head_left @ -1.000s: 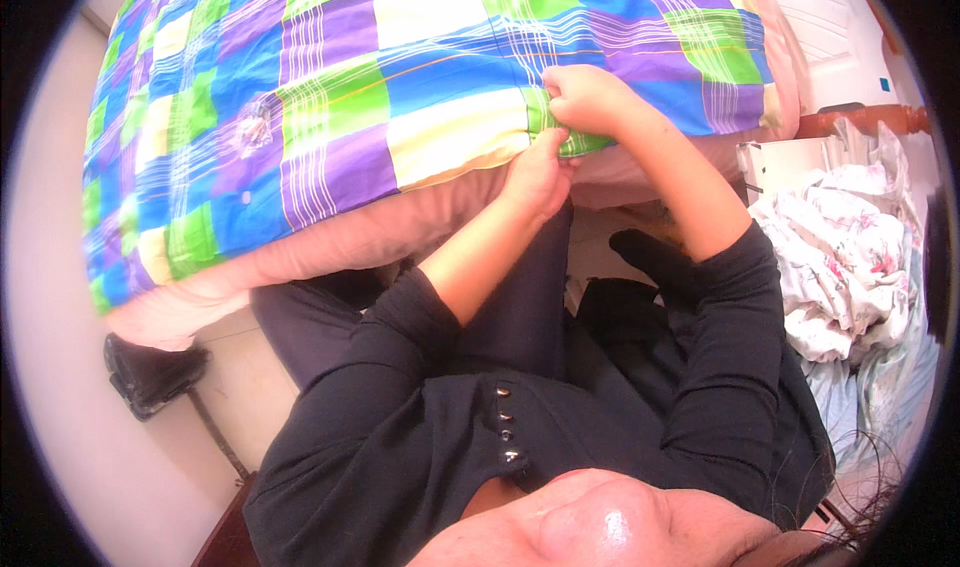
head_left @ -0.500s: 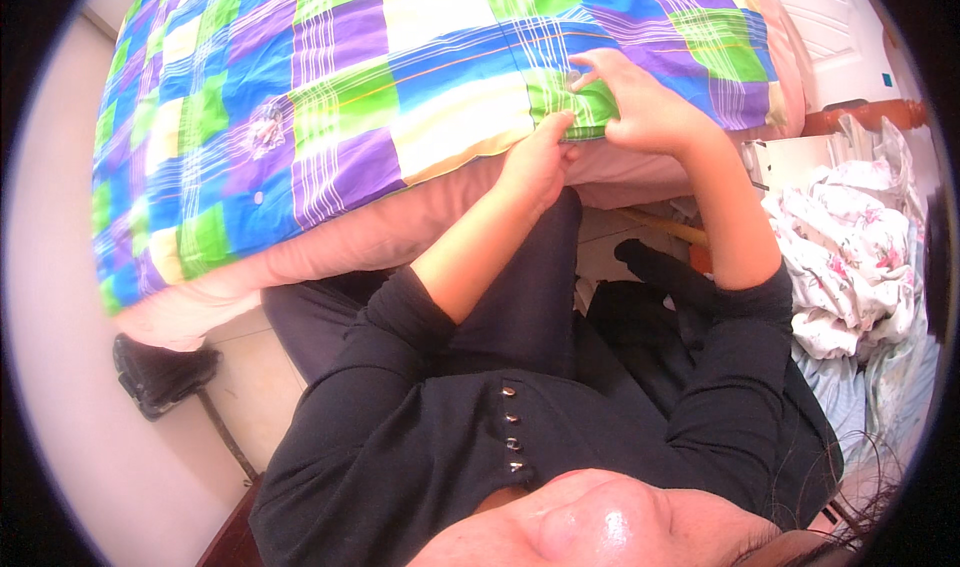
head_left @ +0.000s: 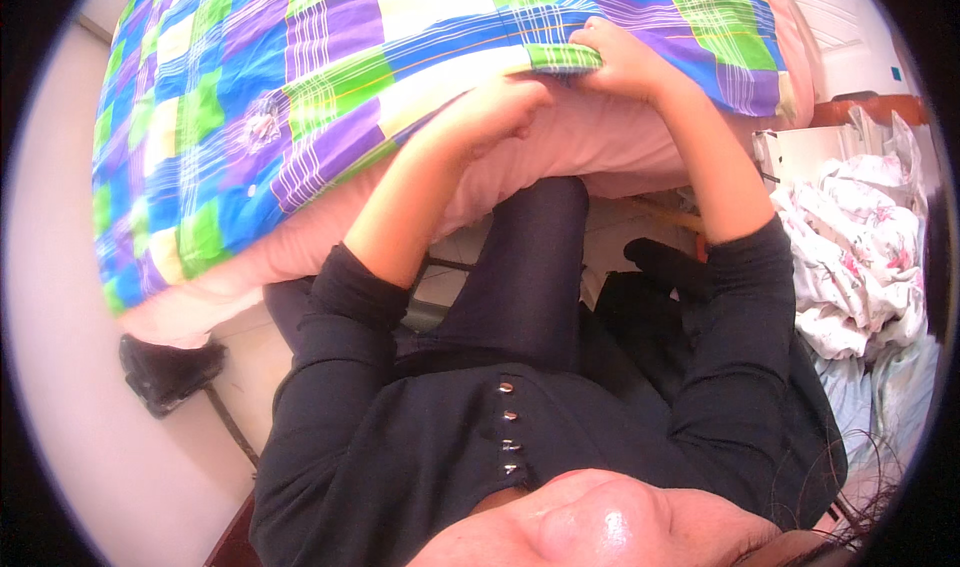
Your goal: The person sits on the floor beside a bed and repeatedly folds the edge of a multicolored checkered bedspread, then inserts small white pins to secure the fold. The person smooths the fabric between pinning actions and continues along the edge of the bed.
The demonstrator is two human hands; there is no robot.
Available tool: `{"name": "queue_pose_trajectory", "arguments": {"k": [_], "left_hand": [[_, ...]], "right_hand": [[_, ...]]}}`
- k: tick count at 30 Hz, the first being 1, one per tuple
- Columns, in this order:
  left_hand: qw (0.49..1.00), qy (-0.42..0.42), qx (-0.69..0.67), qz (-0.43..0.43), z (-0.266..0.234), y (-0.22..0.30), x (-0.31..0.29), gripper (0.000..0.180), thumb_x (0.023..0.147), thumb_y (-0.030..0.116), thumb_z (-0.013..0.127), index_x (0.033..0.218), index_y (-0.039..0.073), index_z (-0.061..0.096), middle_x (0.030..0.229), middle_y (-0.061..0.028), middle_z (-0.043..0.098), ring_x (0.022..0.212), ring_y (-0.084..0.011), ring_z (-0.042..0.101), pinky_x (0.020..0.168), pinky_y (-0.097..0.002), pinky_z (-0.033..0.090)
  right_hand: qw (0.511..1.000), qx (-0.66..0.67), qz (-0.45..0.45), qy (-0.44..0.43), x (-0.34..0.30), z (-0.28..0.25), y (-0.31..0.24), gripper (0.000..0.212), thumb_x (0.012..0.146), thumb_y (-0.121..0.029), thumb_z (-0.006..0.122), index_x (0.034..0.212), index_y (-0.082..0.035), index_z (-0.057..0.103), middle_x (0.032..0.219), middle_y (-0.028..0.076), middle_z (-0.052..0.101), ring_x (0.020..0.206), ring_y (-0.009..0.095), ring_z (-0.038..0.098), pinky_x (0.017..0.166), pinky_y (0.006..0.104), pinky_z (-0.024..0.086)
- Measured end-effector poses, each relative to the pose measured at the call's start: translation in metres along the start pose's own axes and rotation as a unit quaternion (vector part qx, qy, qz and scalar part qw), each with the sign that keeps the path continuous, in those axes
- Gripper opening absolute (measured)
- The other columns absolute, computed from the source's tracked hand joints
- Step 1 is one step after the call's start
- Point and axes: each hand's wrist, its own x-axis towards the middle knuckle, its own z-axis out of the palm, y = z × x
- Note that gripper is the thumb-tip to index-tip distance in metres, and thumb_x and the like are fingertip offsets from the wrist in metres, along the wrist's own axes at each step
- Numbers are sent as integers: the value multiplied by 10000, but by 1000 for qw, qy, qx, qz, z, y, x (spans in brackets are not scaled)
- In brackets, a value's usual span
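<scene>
A checked quilt cover [head_left: 330, 42] in blue, green, purple and cream lies spread over the bed. Along its near edge, my left hand [head_left: 495, 112] is closed, fingers curled under around the fabric. My right hand [head_left: 625, 62] pinches the same edge a little farther right, thumb below and fingers on top. Between them a short green-and-blue strip of the edge is folded up. Beneath the cover, a pink sheet [head_left: 570, 147] hangs down the bed's side; my left forearm crosses in front of it. The fingertips of my left hand are partly hidden.
A small crumpled pale thing [head_left: 263, 122] lies on the cover at left. White floral cloth [head_left: 855, 247] is heaped at right, with pale blue cloth below it. A black broom-like head [head_left: 170, 372] on a stick stands at lower left. My knees are against the bed's side.
My left hand has moved left and slightly away from my right hand, its fingers curling under. The edge between them is now folded up. My right hand has moved slightly farther away.
</scene>
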Motion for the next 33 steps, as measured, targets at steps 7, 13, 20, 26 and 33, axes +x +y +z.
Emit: {"name": "queue_pose_trajectory", "arguments": {"k": [7,13,20,26,33], "left_hand": [[995,-27,27,96,-18,-12,28,324,935,219,590,1175,10,654,708,20,495,628,-96,454,605,-247,403],[954,81,182,224,-13,-30,71,309,823,176,757,1102,68,681,870,6,596,802,-112,566,719,-255,471],[961,128,167,178,-11,-44,98,292,703,138,844,920,45,673,820,-37,634,704,-124,587,643,-273,496],[985,126,51,108,-12,-54,111,265,708,139,855,861,78,647,742,38,524,633,-65,479,547,-211,397],[996,70,0,54,-24,-51,114,278,725,104,834,908,60,630,751,13,562,622,-79,514,529,-212,411]], "right_hand": [[961,184,148,-146,33,-6,22,455,672,-300,687,1021,-8,690,936,117,685,861,221,599,807,338,458],[923,284,181,-187,42,-1,39,427,721,-358,689,1013,-51,744,1022,97,689,937,200,601,861,331,450],[885,397,191,-148,41,25,50,436,845,-398,669,1090,-39,700,969,74,699,842,142,636,783,284,505],[742,591,280,-148,48,28,79,391,918,-370,662,1134,-44,680,1015,75,707,863,136,679,763,272,553],[756,525,206,-331,66,40,104,250,867,-177,689,1069,-31,711,940,50,709,810,101,647,739,268,541]]}}
